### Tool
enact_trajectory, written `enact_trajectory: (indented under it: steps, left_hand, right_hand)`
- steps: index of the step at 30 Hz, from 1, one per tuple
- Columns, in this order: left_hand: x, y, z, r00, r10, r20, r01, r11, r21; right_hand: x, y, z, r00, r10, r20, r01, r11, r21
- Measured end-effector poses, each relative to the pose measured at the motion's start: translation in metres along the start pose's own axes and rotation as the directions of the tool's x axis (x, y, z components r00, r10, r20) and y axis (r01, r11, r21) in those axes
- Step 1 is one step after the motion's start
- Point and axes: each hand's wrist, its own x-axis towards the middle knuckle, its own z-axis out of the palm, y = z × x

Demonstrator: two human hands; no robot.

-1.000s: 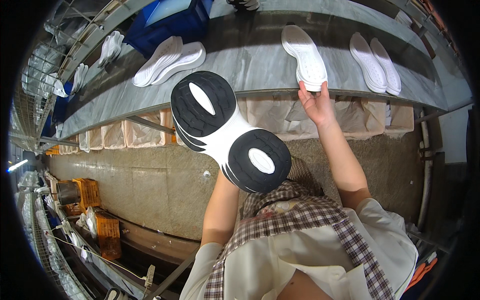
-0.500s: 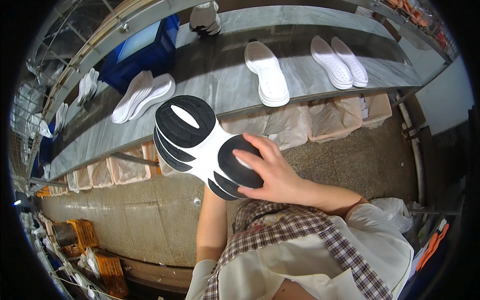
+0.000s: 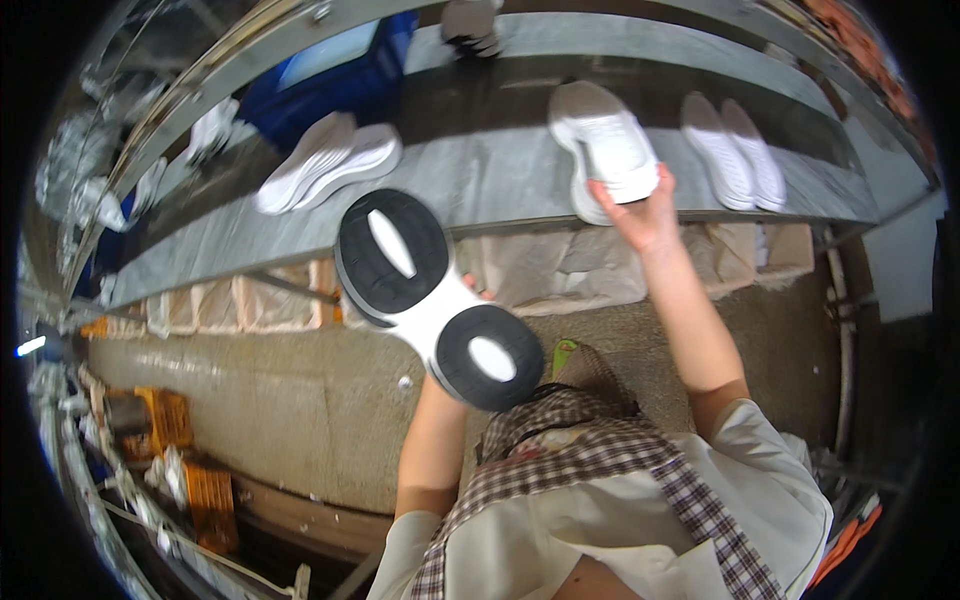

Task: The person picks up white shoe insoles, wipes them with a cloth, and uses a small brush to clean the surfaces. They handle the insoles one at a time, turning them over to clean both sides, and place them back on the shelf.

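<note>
My left hand (image 3: 480, 288) is mostly hidden behind a white shoe sole with black tread patches (image 3: 425, 310), tread side up. A few fingertips show at the sole's middle edge, closed around it. Out over the bench, my right hand (image 3: 645, 215) grips the near end of a white shoe sole (image 3: 618, 150), thumb on one side and fingers on the other. That sole overlaps another white sole (image 3: 583, 190) lying on the bench. Whether more soles are under the one in my left hand, I cannot tell.
White soles lie on the grey marbled bench (image 3: 480, 195), some at the left (image 3: 325, 170), a pair at the right (image 3: 735, 150). A blue crate (image 3: 330, 85) stands behind. Lined bins (image 3: 570, 265) sit below the bench's front edge. Orange crates (image 3: 210, 505) stand lower left.
My right hand has left the tread of the soles in my left hand and reached forward to the bench, now with a white sole. The view has shifted, so the bench things sit farther right.
</note>
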Motion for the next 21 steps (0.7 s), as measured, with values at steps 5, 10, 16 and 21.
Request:
enact_trajectory:
  steps: [5,10,16,21]
  left_hand:
    - [0.001,0.0,0.013,0.994,0.09,-0.055,-0.095,0.989,-0.109]
    - [0.0,0.001,0.025,0.996,0.089,-0.025,-0.092,0.983,-0.157]
    - [-0.009,0.002,0.032,0.993,0.106,-0.041,-0.111,0.985,-0.133]
    - [-0.013,0.004,0.018,0.946,0.266,-0.188,-0.258,0.964,0.066]
  right_hand:
    - [0.0,-0.008,-0.007,0.966,0.235,0.104,-0.231,0.972,-0.051]
    - [-0.036,-0.022,-0.01,0.931,0.335,0.146,-0.334,0.942,-0.035]
    - [-0.128,-0.01,-0.006,0.844,0.392,0.366,-0.272,0.901,-0.337]
    - [-0.196,0.041,0.019,0.654,0.244,0.716,0.649,0.307,-0.697]
